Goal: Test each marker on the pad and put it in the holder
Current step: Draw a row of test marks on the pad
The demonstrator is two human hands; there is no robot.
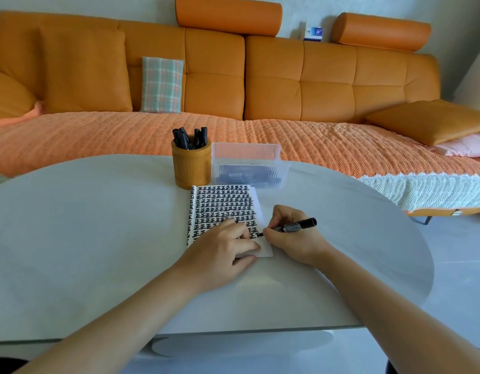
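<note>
two hands over the pad (224,205), which lies on the white table (71,238) just in front of the holder (191,166).

left hand (220,248): palm down on the pad's lower part, fingers stretched out nearly flat, pressing the paper; nothing grasped.

right hand (292,238): fingers curled round a black marker (295,226), pinched near the writing end. marker tilted, tip touching the pad at the right end of the lowest row of marks; rear end points right and away.

pad page: rows of thick black marks fill it from the top down to the hands; near right corner bare white.

holder: orange-brown cylinder, upright, several black markers (190,137) standing in it.

just right of holder, touching or only close (cannot tell): clear plastic box (249,155) with dark markers (249,175) lying inside.

behind table: orange sofa (327,85), plaid cushion (162,85) leaning on its back.
</note>
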